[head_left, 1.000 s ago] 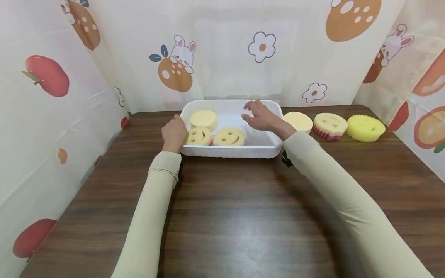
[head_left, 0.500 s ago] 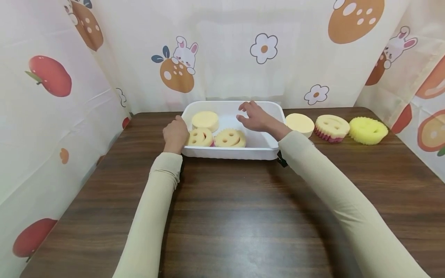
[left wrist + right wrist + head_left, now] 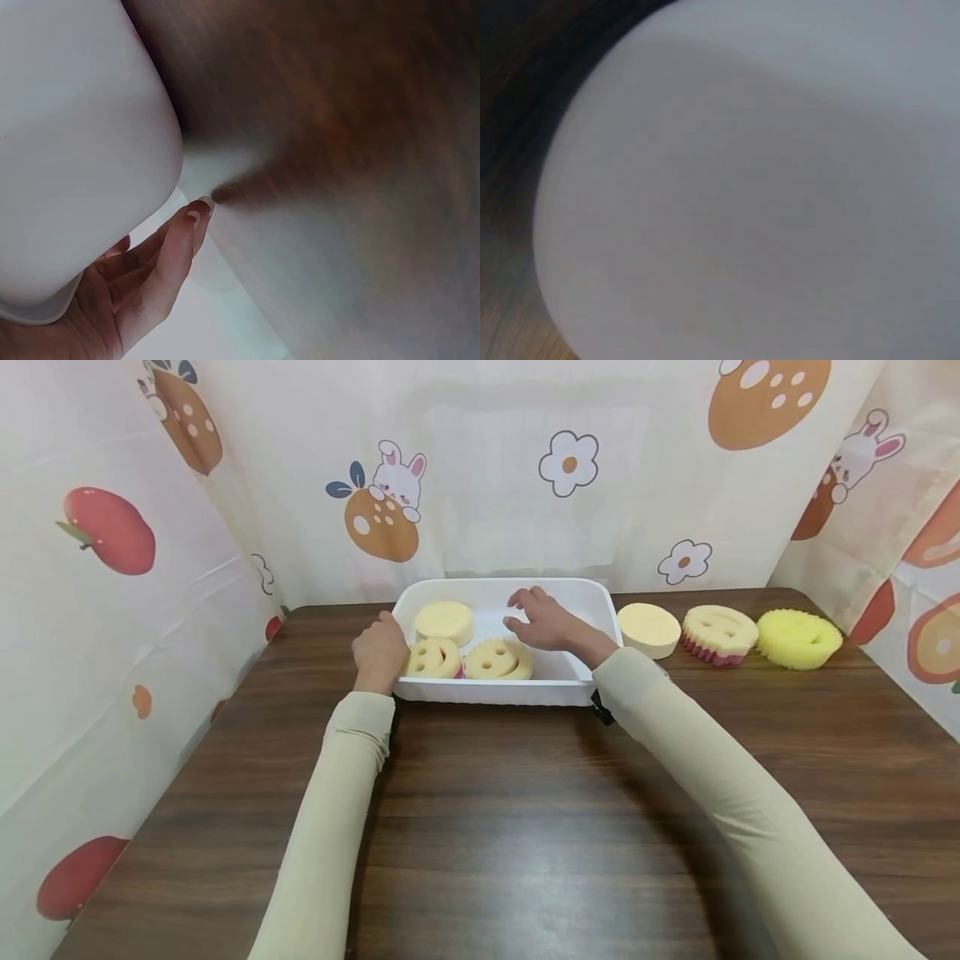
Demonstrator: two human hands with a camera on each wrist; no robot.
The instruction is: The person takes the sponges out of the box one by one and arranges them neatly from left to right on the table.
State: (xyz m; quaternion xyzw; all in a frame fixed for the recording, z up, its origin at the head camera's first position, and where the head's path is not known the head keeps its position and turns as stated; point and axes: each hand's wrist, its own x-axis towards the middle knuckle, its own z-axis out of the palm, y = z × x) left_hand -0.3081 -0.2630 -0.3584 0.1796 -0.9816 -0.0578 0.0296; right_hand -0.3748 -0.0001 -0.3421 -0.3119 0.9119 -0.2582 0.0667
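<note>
A white plastic tray (image 3: 495, 693) sits at the back of the table. My left hand (image 3: 380, 652) grips its left rim; in the left wrist view the fingers (image 3: 176, 247) lie along the outside of the tray wall. Inside the tray are a plain round cream sponge (image 3: 444, 622), a smiley-face sponge (image 3: 433, 658) near the left front corner, and another smiley-face sponge (image 3: 498, 660) beside it. Over the tray's right half hovers my right hand (image 3: 547, 622), holding nothing, its fingers loosely bent. White tray wall fills most of the right wrist view, which hides that hand.
Right of the tray, a plain cream sponge (image 3: 649, 630), a cream smiley sponge with a pink base (image 3: 720, 633) and a bright yellow smiley sponge (image 3: 799, 638) stand in a row on the brown wooden table (image 3: 510, 827). Printed curtains (image 3: 495, 510) rise behind and at both sides.
My right hand has drifted left and slightly toward me over the tray. My left hand stays at the left rim, and the sponges keep their places.
</note>
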